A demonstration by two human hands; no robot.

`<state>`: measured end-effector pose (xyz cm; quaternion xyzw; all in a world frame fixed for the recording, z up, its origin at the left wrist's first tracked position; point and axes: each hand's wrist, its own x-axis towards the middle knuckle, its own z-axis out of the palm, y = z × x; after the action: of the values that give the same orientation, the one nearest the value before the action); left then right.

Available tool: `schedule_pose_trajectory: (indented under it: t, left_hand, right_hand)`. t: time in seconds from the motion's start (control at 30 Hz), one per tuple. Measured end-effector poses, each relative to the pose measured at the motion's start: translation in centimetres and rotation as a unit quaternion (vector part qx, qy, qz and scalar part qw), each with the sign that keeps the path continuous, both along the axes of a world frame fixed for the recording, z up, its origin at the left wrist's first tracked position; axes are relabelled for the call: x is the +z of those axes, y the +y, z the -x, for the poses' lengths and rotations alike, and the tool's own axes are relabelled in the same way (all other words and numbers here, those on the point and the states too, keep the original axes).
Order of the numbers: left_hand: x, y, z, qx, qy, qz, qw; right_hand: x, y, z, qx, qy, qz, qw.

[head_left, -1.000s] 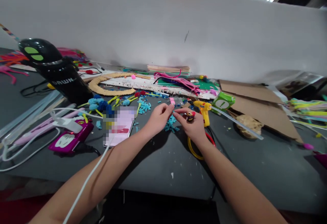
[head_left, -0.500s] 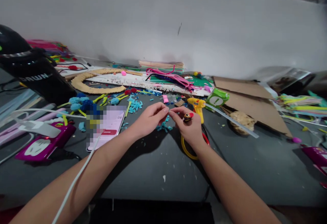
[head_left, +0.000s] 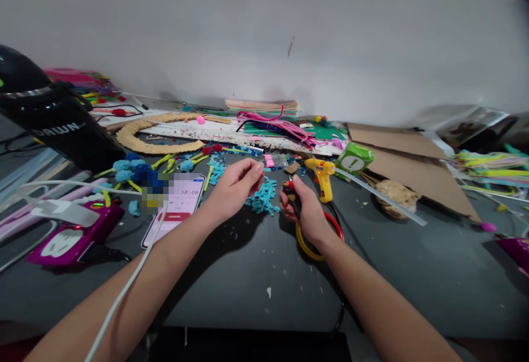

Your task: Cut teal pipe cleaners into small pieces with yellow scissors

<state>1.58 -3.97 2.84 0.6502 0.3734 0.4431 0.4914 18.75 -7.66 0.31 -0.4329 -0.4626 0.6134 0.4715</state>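
Right beside the pile of blue pieces (head_left: 264, 198), the right hand (head_left: 308, 214) grips a small black, red and yellow hand tool (head_left: 291, 187), its fingers wrapped around the handles. Seated low in the palm, it seems held that way for a firm squeeze, with its metal tip turned outward past the knuckles. On the pile's left, partly above it, is the left hand (head_left: 235, 190), thumb and fingers drawn together as if pinching something small; whether anything sits between them I cannot tell. The pile lies on the gray surface (head_left: 231, 290) between both hands, probably so that either can reach it.

Counting, there is one tool, and one yellow glue gun (head_left: 323, 177) to the pile's right, lying near the right hand, perhaps to be handy. One clear stick (head_left: 380, 194) juts from its rear, apparently as its feed. Farther right of the pile come one green box (head_left: 354, 159), one tan lump (head_left: 392, 195) and two cardboard sheets, one above (head_left: 392, 144) and one below (head_left: 421, 180). Left of the pile lie one phone (head_left: 188, 202), screen up, likely for easy viewing, and one magenta power block (head_left: 99, 227). The blue pieces are too many and too jumbled to count.
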Motion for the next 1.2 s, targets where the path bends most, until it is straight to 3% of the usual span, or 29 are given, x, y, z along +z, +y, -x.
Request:
schedule_pose_trajectory:
  t: [0.23, 0.53, 0.87, 1.03, 1.2]
  left_hand:
    - [-0.9, -1.3, -1.5, -0.043, -0.031, 0.055, 0.997]
    - [-1.0, -1.8, -1.9, -0.097, -0.092, 0.090, 0.987]
    - [-1.2, -2.5, -2.4, -0.036, -0.082, 0.062, 0.994]
    - [-1.0, -3.2, -3.0, 0.023, -0.077, 0.049, 0.996]
    - [-1.1, -3.6, -3.4, 0.035, -0.091, 0.047, 0.994]
  right_hand:
    - [-0.3, -0.7, 0.9, 0.007, 0.033, 0.003, 0.999]
    - [-0.9, -0.6, 0.6, 0.012, 0.075, -0.004, 0.997]
    - [-0.8, -0.7, 1.0, 0.002, 0.075, -0.014, 0.997]
    - [-0.6, -0.8, 1.5, 0.003, 0.088, 0.010, 0.996]
    - [-0.2, -0.8, 1.8, -0.005, 0.116, 0.034, 0.993]
